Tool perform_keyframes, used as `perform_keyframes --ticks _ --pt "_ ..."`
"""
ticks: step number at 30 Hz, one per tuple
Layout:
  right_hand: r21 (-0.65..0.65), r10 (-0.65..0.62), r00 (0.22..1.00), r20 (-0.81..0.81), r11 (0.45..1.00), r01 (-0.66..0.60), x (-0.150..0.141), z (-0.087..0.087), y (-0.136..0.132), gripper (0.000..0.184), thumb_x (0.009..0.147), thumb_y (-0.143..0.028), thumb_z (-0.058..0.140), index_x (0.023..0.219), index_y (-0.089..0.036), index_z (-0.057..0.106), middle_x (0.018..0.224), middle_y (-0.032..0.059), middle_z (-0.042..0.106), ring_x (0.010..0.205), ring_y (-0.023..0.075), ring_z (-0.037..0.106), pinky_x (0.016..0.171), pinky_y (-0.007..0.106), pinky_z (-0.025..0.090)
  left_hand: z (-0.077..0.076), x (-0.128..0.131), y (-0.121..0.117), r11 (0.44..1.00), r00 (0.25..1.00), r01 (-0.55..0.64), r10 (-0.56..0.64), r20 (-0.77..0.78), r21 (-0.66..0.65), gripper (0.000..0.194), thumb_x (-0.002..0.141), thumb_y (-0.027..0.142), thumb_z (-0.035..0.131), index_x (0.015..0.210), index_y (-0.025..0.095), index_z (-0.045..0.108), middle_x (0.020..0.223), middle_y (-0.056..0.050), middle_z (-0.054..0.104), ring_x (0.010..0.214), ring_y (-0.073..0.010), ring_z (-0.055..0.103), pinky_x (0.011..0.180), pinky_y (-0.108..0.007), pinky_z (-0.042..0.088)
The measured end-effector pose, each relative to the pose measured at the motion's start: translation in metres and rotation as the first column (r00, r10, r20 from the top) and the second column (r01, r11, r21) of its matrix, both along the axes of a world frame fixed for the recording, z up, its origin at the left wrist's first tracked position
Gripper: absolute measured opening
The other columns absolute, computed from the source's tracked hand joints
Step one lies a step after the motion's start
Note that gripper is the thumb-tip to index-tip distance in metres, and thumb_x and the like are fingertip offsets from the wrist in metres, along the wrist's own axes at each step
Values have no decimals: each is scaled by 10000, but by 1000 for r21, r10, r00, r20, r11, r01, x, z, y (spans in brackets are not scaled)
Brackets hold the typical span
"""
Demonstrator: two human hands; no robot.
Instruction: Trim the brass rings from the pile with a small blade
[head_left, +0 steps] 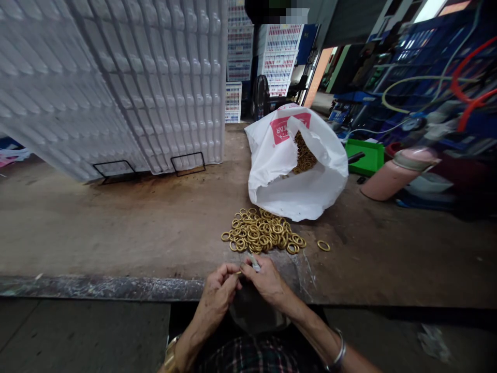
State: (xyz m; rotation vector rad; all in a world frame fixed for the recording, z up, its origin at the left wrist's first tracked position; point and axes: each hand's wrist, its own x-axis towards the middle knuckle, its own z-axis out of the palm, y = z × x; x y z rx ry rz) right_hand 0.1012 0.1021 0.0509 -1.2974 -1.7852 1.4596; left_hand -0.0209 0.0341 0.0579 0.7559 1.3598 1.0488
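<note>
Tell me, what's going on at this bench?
Someone sits working at the bench's near edge. Their left hand pinches what looks like a gold-coloured ring, while the right hand holds a small pale tool close to it. A pile of similar rings lies just ahead, and an open white bag behind holds more.

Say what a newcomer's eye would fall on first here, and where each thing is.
Probably the heap of brass-coloured rings on the table, just beyond the person's left hand and right hand. Next, perhaps, the open white sack with a red print, behind the heap, more of them showing inside. Then the tall ribbed panels standing at the picture's left.
</note>
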Motion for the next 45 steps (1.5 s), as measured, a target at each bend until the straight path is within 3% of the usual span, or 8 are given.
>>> perform_keyframes --ticks 6,10,14,20,23,34,39,45 --pt "0 24 999 -36 1000 -24 -1 0 -2 177 705 -313 445 584 -189 415 527 -67 379 520 82 342 502 209 295 -1 -1 0 999 999 33 -33 -19 11 301 749 453 542 709 158 494 510 63 406 399 -42 255 384 -176 159" --pt "1 31 999 -39 1000 -31 -1 2 -1 174 728 -301 426 595 -189 436 519 -57 423 499 85 377 505 210 313 8 -3 -2 997 993 69 -67 99 -18 314 750 473 543 693 173 469 444 97 314 362 -39 196 363 -183 121" --pt "174 -18 995 102 985 0 6 1 1 171 763 -278 390 622 -199 448 543 -29 471 520 110 429 522 220 314 9 -3 -5 999 968 31 -28 248 -9 287 766 444 539 703 177 454 462 100 311 362 -34 169 358 -182 109" --pt "395 160 902 401 858 -328 14 -2 -12 175 735 -111 371 773 -201 515 661 12 580 575 126 487 548 229 289 4 -1 -5 994 950 -105 109 292 -28 302 718 442 600 780 177 468 624 55 482 388 -19 261 362 -160 135" --pt "386 198 865 462 833 -397 11 -4 -18 215 692 -75 369 797 -188 518 714 27 609 632 139 527 572 232 300 2 0 -5 992 950 -129 129 286 -19 305 715 444 601 783 176 472 611 56 485 388 -22 268 359 -158 141" --pt "338 134 787 603 850 -404 6 -3 -20 231 733 -85 368 861 -176 538 814 51 650 718 168 581 598 259 292 3 2 -6 986 965 -165 168 200 -32 348 693 490 596 753 179 454 581 54 489 385 -29 275 364 -162 150" --pt "288 127 701 702 849 -443 1 3 -19 263 723 -63 381 893 -174 548 771 56 652 685 170 593 566 262 279 -2 3 -9 981 972 -193 193 133 -15 373 694 525 586 720 180 447 544 67 452 383 -27 279 373 -161 172" --pt "258 114 642 758 852 -455 -7 10 -16 247 739 -55 393 910 -153 540 796 85 649 709 175 599 571 258 299 2 -1 -26 987 963 -159 156 222 -2 328 755 476 565 695 186 421 521 84 390 374 -22 224 368 -165 148"
